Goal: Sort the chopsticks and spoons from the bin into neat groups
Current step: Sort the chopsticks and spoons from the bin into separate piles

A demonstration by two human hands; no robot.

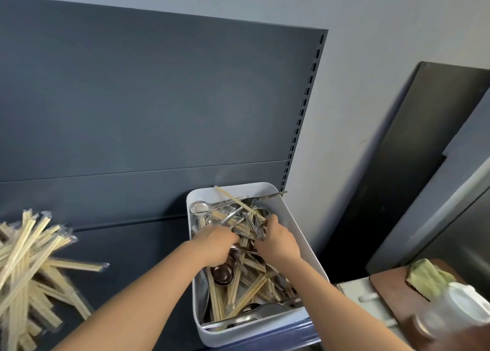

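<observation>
Head view showed sorting partly done: a loose chopstick pile (29, 266) lay on the shelf (132, 250), left of the bin (299, 234), where spoons (200, 207) and chopsticks (249, 295) lay mixed. Left hand (216, 244) and right hand (278, 240) dug in, fingers curled, hold unclear.

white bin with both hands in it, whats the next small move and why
Probably lift a few wrapped wooden chopsticks clear of the metal spoons and carry them left. Both the left hand and right hand are dug into the mixed tangle in the white plastic bin, and the pile of wrapped chopsticks already lies on the dark shelf there.
</observation>
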